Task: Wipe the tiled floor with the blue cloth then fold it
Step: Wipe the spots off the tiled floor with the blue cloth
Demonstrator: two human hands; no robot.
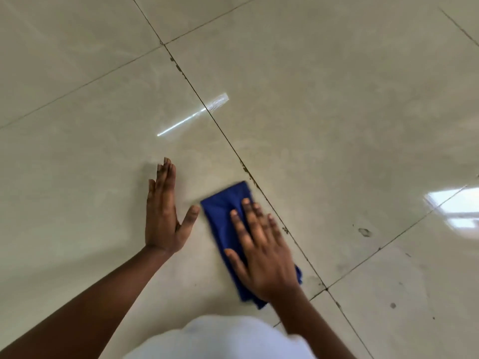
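On the tiled floor (324, 99), 1 blue cloth (223, 218) lies folded into a long strip, just left of a dark grout line (228, 141). 2 hands are in view. The right hand (261, 250) lies flat on the cloth, fingers straight and slightly spread, pressing it to the tile. The left hand (163, 218) is just beside the cloth, apart from it, fingers straight and together, thumb angled toward the cloth; it holds nothing. 1 bright streak of reflected light (193, 115) crosses the grout line farther ahead. White clothing (228, 338) shows at the bottom edge.
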